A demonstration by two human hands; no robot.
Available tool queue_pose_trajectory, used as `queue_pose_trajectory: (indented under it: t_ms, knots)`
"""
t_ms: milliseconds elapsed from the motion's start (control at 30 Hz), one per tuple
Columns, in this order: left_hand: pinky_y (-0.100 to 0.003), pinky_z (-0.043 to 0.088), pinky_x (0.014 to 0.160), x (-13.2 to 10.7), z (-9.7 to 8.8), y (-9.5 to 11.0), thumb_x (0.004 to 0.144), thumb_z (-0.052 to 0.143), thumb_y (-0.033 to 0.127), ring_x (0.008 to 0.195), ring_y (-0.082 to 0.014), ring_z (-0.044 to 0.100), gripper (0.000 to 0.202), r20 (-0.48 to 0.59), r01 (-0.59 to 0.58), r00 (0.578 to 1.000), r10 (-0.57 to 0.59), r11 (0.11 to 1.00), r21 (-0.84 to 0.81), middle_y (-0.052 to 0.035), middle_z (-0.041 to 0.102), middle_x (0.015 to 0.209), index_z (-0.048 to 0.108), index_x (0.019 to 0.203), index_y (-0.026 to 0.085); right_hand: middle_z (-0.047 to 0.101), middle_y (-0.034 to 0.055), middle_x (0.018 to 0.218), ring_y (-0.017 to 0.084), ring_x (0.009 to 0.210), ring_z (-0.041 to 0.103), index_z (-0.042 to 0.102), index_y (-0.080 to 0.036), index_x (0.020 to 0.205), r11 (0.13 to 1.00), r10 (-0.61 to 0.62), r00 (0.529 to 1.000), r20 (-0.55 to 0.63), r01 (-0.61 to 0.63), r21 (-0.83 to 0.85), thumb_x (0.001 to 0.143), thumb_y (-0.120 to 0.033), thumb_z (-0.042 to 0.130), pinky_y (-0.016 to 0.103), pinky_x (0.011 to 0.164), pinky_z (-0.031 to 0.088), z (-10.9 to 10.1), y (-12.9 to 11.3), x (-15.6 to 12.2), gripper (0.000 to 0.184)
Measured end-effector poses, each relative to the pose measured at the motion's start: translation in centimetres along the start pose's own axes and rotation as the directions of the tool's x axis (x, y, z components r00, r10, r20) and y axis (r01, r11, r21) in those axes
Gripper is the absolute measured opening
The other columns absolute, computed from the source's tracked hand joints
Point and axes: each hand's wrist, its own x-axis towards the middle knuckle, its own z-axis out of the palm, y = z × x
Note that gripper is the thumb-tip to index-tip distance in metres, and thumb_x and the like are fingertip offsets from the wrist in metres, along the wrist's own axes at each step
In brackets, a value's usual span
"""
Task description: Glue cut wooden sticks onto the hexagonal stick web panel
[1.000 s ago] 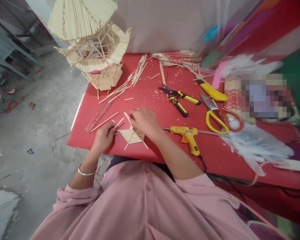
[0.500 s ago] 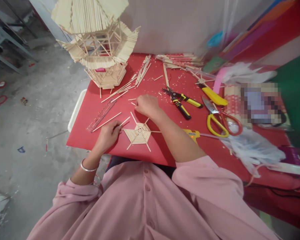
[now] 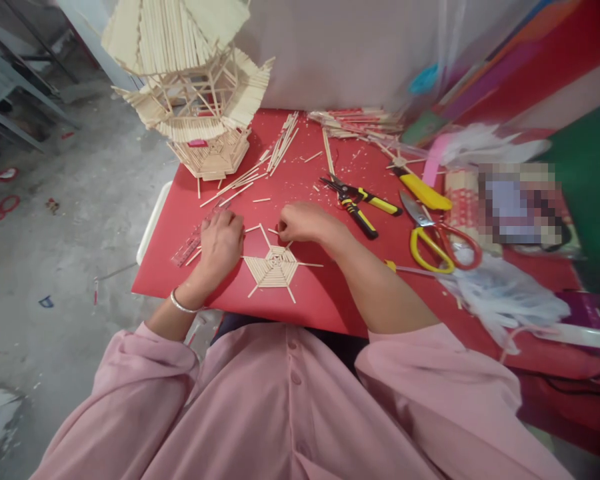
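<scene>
Two hands, left hand [image 3: 222, 241], right hand [image 3: 300, 222], flanking stick hexagon [image 3: 271, 267] (flat, red table [image 3: 320, 300]).

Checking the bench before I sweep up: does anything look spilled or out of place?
Yes. Loose sticks and pale shavings lie scattered over the red table, beside the stick tower. The stick web between left hand and right hand looks intact.

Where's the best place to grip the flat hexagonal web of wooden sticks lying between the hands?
Probably by the bare spoke ends of the hexagonal stick web, pinched from the near side: it lies flat on the red table, spokes jut past the rim there, and both hands crowd the far side.
</scene>
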Motion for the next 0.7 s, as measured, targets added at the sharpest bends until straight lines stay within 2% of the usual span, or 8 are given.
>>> queue_pose_trajectory:
  t_ms: [100, 167, 267, 367, 433, 467, 567, 700]
  knots:
    - [-0.038, 0.049, 0.090, 1.7, 0.4, 1.0, 0.091, 0.058, 0.016, 0.110, -0.0281, 0.065, 0.028, -0.017, -0.193, 0.981, 0.193, 0.968, -0.161, -0.0141, 0.070, 0.124, 0.070, 0.116, 0.019, 0.075, 0.0076, 0.076, 0.018, 0.068, 0.062, 0.081, -0.020, 0.086, 1.000, -0.001, 1.000, -0.019, 0.001, 0.015, 0.076, -0.024, 0.072, 0.030, 0.061, 0.033, -0.6, 0.3, -0.4, 0.013]
    - [-0.032, 0.050, 0.080, 3.0, 1.1, 1.6, 0.086, 0.062, 0.010, 0.092, -0.0224, 0.068, 0.035, 0.080, -0.251, 0.954, 0.289, 0.916, -0.313, -0.0112, 0.075, 0.110, 0.070, 0.119, 0.018, 0.074, 0.0077, 0.076, 0.018, 0.068, 0.062, 0.081, -0.020, 0.087, 0.999, -0.008, 0.999, -0.045, 0.009, 0.034, 0.079, -0.028, 0.072, 0.031, 0.061, 0.032, -1.1, 0.4, -0.6, 0.014]
    - [-0.029, 0.045, 0.067, 4.4, 2.0, 2.0, 0.085, 0.064, 0.011, 0.068, -0.0176, 0.063, 0.016, 0.166, -0.229, 0.938, 0.303, 0.905, -0.359, -0.0068, 0.073, 0.077, 0.076, 0.094, 0.015, 0.075, 0.0087, 0.078, 0.019, 0.072, 0.062, 0.081, -0.020, 0.088, 0.998, -0.021, 0.997, -0.073, 0.025, 0.051, 0.081, -0.029, 0.070, 0.032, 0.062, 0.031, -1.6, 0.4, -1.2, 0.015]
    - [-0.029, 0.042, 0.063, 4.6, 2.1, 1.9, 0.088, 0.063, 0.019, 0.062, -0.0166, 0.061, 0.014, 0.146, -0.209, 0.951, 0.273, 0.914, -0.348, -0.0057, 0.072, 0.069, 0.074, 0.080, 0.016, 0.077, 0.0108, 0.093, 0.021, 0.082, 0.064, 0.080, -0.019, 0.097, 0.998, 0.039, 0.975, -0.220, -0.029, 0.047, 0.091, -0.027, 0.061, 0.033, 0.066, 0.031, -0.9, -0.4, -3.4, 0.021]
    - [-0.029, 0.043, 0.064, 4.3, 1.9, 1.6, 0.089, 0.060, 0.020, 0.065, -0.0164, 0.063, 0.016, 0.123, -0.174, 0.964, 0.238, 0.905, -0.388, -0.0054, 0.074, 0.073, 0.075, 0.082, 0.017, 0.075, 0.0112, 0.102, 0.021, 0.088, 0.064, 0.077, -0.018, 0.101, 0.992, 0.121, 0.917, -0.380, -0.102, 0.071, 0.099, -0.029, 0.051, 0.033, 0.067, 0.031, 0.7, -1.4, -5.7, 0.028]
    - [-0.029, 0.044, 0.065, 4.1, 1.7, 1.5, 0.090, 0.060, 0.020, 0.065, -0.0162, 0.063, 0.016, 0.119, -0.151, 0.969, 0.217, 0.900, -0.409, -0.0050, 0.074, 0.074, 0.075, 0.083, 0.018, 0.075, 0.0100, 0.099, 0.020, 0.087, 0.064, 0.076, -0.019, 0.097, 0.988, 0.145, 0.905, -0.400, -0.111, 0.106, 0.102, -0.034, 0.049, 0.033, 0.066, 0.030, 1.8, -2.1, -7.1, 0.031]
    - [-0.029, 0.046, 0.067, 3.8, 1.4, 1.1, 0.089, 0.061, 0.021, 0.066, -0.0158, 0.063, 0.016, 0.129, -0.134, 0.968, 0.215, 0.879, -0.457, -0.0041, 0.075, 0.075, 0.074, 0.081, 0.018, 0.073, 0.0055, 0.090, 0.019, 0.084, 0.064, 0.072, -0.020, 0.087, 0.971, 0.167, 0.904, -0.393, -0.083, 0.224, 0.098, -0.052, 0.059, 0.031, 0.066, 0.032, 6.0, -3.8, -10.6, 0.036]
    - [-0.028, 0.048, 0.072, 4.5, 1.2, 0.9, 0.084, 0.068, 0.022, 0.075, -0.0163, 0.065, 0.015, 0.114, -0.226, 0.937, 0.329, 0.823, -0.521, -0.0069, 0.075, 0.085, 0.075, 0.072, 0.018, 0.072, 0.0060, 0.096, 0.018, 0.091, 0.066, 0.070, -0.017, 0.096, 0.958, 0.232, 0.856, -0.462, -0.118, 0.263, 0.100, -0.035, 0.059, 0.029, 0.068, 0.034, 11.7, -4.8, -12.9, 0.022]
